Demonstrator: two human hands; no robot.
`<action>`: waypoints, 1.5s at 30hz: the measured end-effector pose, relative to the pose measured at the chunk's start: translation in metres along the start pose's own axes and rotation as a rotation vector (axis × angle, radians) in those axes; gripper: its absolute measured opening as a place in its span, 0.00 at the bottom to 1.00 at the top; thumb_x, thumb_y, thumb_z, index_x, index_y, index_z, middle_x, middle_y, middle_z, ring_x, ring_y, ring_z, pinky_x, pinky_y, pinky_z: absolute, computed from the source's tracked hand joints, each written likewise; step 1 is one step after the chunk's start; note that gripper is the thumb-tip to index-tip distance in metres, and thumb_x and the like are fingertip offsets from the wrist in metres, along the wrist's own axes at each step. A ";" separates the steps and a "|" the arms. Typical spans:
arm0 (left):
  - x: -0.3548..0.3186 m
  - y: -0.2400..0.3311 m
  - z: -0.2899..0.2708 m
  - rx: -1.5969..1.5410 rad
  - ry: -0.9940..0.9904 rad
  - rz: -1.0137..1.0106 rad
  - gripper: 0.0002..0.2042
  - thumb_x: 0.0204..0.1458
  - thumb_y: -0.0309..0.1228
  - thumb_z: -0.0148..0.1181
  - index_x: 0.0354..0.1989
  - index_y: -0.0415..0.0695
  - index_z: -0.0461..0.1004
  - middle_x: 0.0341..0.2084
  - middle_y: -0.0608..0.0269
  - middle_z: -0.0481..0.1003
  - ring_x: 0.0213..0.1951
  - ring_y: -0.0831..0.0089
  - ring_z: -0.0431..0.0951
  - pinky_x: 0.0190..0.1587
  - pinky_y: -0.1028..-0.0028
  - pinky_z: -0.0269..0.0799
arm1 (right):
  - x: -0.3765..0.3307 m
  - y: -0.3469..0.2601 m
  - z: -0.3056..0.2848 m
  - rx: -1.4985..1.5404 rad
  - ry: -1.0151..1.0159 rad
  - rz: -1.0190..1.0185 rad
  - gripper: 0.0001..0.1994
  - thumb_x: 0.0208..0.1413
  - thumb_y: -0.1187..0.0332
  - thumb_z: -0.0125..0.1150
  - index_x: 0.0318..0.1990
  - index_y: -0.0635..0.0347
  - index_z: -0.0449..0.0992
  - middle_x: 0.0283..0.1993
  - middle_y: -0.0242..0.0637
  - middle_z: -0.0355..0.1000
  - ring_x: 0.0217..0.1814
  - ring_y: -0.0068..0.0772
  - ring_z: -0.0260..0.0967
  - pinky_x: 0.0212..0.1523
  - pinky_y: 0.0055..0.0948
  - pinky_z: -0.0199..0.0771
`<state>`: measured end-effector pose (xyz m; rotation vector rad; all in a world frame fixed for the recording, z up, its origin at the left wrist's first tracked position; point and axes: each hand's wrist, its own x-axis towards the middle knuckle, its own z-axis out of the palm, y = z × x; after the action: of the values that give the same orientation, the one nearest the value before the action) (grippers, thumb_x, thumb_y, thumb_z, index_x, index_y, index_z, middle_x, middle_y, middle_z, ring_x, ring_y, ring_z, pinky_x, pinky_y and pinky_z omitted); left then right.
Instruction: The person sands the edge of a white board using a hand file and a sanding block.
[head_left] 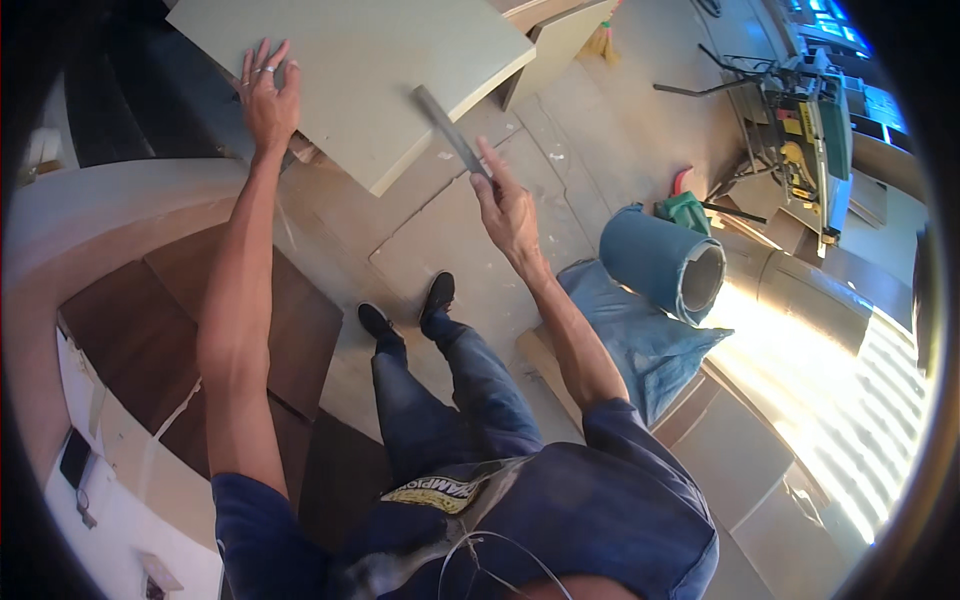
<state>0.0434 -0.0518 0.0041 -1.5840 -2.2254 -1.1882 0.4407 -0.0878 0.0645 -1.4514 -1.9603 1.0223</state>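
A large pale grey-green board point(370, 75) lies flat across the top of the view, one corner pointing toward me. My left hand point(270, 100) rests at its left edge with the fingers spread and a ring on one of them; it grips nothing. Closed around the near end of a long, flat grey file point(445, 125) is my right hand point(508, 205), with its index finger stretched along the tool. The file's far end reaches over the board's right front edge. From this angle I cannot tell whether it touches that edge.
A blue drum point(650, 255) stands at my right beside blue sheeting point(640, 345). Dark brown panels point(130, 320) lie at my left. Past the drum is a machine with metal legs point(800, 150). A broom head point(603, 45) shows beyond the board, and flat sheets point(450, 215) cover the floor.
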 end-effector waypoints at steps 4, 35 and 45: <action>0.001 0.000 -0.002 -0.067 -0.014 0.016 0.19 0.64 0.41 0.57 0.62 0.59 0.80 0.71 0.60 0.69 0.75 0.53 0.59 0.77 0.40 0.42 | 0.028 -0.035 0.028 0.342 0.161 0.143 0.40 0.61 0.61 0.70 0.77 0.59 0.56 0.28 0.34 0.70 0.27 0.26 0.64 0.34 0.32 0.72; 0.002 0.020 -0.012 -0.031 -0.085 -0.106 0.19 0.64 0.36 0.58 0.63 0.55 0.78 0.72 0.59 0.67 0.77 0.50 0.56 0.75 0.33 0.41 | -0.027 -0.004 -0.026 0.092 0.389 0.363 0.23 0.69 0.64 0.60 0.68 0.58 0.68 0.28 0.34 0.67 0.28 0.24 0.60 0.31 0.31 0.65; 0.009 0.030 -0.013 -0.096 -0.151 -0.096 0.20 0.63 0.33 0.56 0.64 0.50 0.77 0.73 0.54 0.65 0.77 0.46 0.55 0.75 0.31 0.38 | 0.063 -0.007 -0.020 0.670 0.213 0.410 0.24 0.76 0.55 0.49 0.71 0.59 0.65 0.26 0.27 0.64 0.23 0.16 0.59 0.24 0.21 0.60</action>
<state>0.0616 -0.0505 0.0327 -1.6717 -2.3961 -1.2580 0.4323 -0.0237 0.0790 -1.4950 -1.0282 1.4481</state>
